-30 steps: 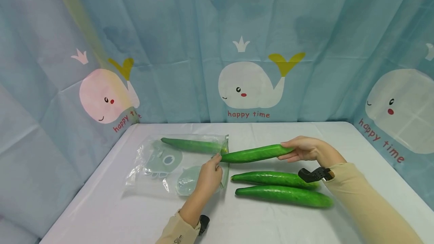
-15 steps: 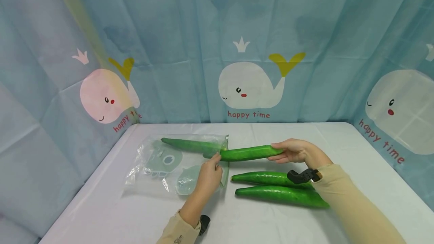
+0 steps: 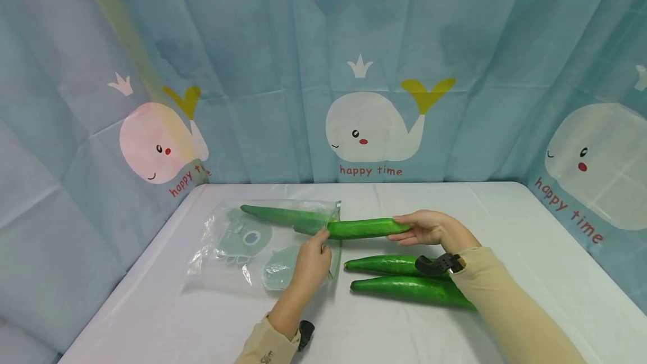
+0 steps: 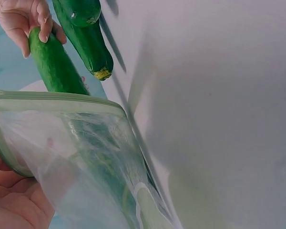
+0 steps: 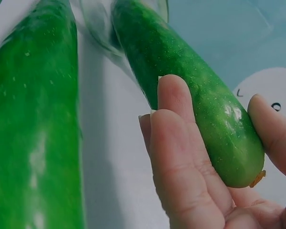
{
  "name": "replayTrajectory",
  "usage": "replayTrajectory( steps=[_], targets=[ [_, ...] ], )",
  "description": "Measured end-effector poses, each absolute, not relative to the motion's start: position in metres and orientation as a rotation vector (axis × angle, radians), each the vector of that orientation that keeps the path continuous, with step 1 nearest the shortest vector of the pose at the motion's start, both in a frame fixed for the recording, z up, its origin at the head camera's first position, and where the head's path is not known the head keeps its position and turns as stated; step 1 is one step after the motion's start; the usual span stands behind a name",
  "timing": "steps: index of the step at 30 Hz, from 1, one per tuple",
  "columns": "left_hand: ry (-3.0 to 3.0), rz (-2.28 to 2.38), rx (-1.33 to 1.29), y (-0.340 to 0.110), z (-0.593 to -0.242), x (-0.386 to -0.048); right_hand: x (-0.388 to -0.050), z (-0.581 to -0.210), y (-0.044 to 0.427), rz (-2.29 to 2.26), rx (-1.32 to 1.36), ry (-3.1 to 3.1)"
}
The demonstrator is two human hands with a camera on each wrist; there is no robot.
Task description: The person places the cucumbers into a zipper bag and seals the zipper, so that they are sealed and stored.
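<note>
My right hand grips one end of a cucumber, thumb on one side and fingers on the other, as the right wrist view shows closely. The cucumber's far end lies inside a clear zip bag with a green-edged mouth. At that mouth my left hand pinches the bag's edge; in the left wrist view its fingers are partly cut off by the frame. Another cucumber lies wholly inside the bag, along its back side.
Two more cucumbers lie side by side on the white table, a back one and a front one, under my right wrist. Behind the table hangs a blue curtain printed with whales.
My right hand has moved left, sliding the held cucumber from the bag's mouth to partway inside. My left hand has stayed at the bag's edge.
</note>
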State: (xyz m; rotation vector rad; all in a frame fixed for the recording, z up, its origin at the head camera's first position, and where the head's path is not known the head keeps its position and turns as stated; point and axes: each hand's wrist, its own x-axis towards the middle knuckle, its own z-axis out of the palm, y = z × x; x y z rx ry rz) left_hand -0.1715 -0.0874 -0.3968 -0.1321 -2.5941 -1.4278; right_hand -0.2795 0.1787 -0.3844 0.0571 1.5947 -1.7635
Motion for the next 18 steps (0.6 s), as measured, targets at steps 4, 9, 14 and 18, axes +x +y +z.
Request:
replayTrajectory(
  steps=[4,9,14,18],
  targets=[
    [-2.600,-1.442,-0.118,-0.088,-0.397,-0.172,-0.280,-0.386,0.173,-1.766,0.062,1.589],
    [-2.602,-1.454,-0.114,-0.088,-0.397,-0.172,-0.280,-0.387,0.166,-1.773,0.068,1.567],
    [-2.603,-1.444,-0.113,-0.087,-0.396,-0.172,-0.281,-0.388,0.162,-1.787,0.081,1.534],
    [-2.600,-1.434,-0.109,-0.087,-0.397,-0.173,-0.283,-0.389,0.158,-1.796,0.090,1.519]
  ],
)
